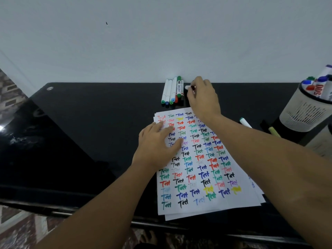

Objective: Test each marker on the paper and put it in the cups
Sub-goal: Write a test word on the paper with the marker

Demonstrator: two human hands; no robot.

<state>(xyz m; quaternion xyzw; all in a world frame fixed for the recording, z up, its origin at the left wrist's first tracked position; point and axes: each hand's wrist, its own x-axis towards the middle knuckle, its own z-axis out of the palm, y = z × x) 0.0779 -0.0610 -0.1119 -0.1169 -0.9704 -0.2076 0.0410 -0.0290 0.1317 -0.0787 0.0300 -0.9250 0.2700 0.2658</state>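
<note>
Markers (172, 91) lie bunched side by side at the far edge of the black worktop (89, 123), against the wall, their coloured caps pointing toward the person. Just to their right, the right hand (202, 97) curls its fingers round a single white marker (188, 87); only the marker's end shows past the fingers, so the grip looks narrow and closed on it, though how firm it is cannot be judged. The left hand (158, 142) lies flat with straight fingers on the paper (197, 159), a small stack of sheets already crowded with coloured "Test" words.

Risks, as I judge them: the picked marker sits close to the bunch, so lifting it carelessly could nudge the others and send them rolling. Free space on the top sheet is scarce, so a new test mark may land on an old one and be hard to read. If the left hand lifts, the loose sheets could slide. The mesh cup (305, 112), at the right, already holds several markers and stands well apart, with two loose markers (245, 122) lying near it, so a hurried drop might miss.
</note>
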